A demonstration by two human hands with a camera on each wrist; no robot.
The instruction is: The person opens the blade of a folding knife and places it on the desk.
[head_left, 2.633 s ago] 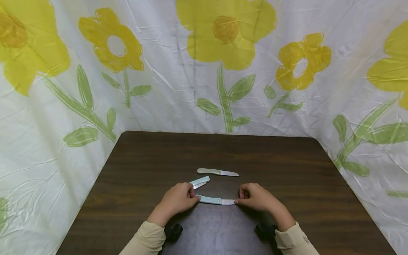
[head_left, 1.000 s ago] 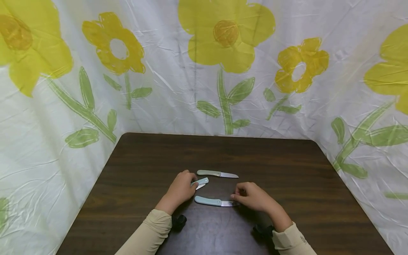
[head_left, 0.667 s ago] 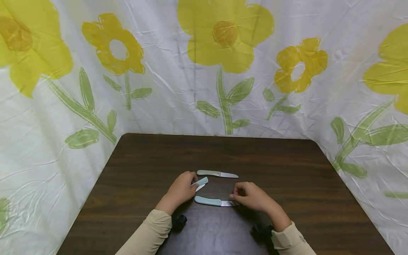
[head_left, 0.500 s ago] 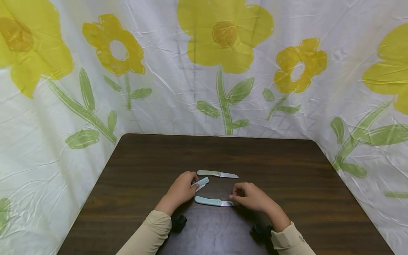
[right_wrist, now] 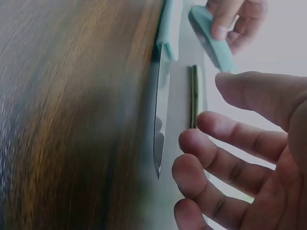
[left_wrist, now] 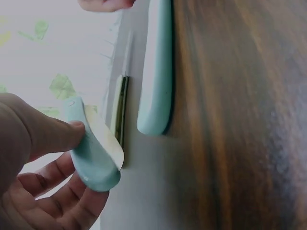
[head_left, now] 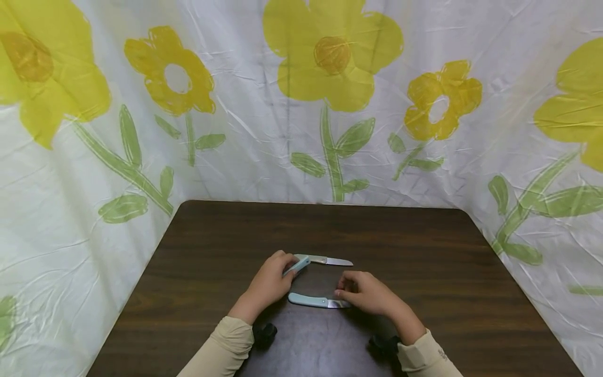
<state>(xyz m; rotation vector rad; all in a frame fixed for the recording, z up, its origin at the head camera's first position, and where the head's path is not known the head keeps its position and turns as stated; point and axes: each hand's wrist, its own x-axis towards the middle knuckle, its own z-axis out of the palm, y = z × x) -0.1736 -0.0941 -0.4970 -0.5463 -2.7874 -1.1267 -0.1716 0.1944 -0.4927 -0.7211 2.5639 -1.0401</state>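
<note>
My left hand (head_left: 270, 278) pinches the part-folded knife (left_wrist: 94, 160), perhaps keeping clear of its blade (left_wrist: 106, 136). My right hand (head_left: 369, 295) hangs loose, holding nothing.

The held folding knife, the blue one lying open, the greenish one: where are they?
Held folding knife (left_wrist: 91, 155): left wrist view, handle.
Open blue folding knife (head_left: 314, 301): head view, handle.
Greenish folding knife (head_left: 321, 259): head view, handle near the blade.
</note>
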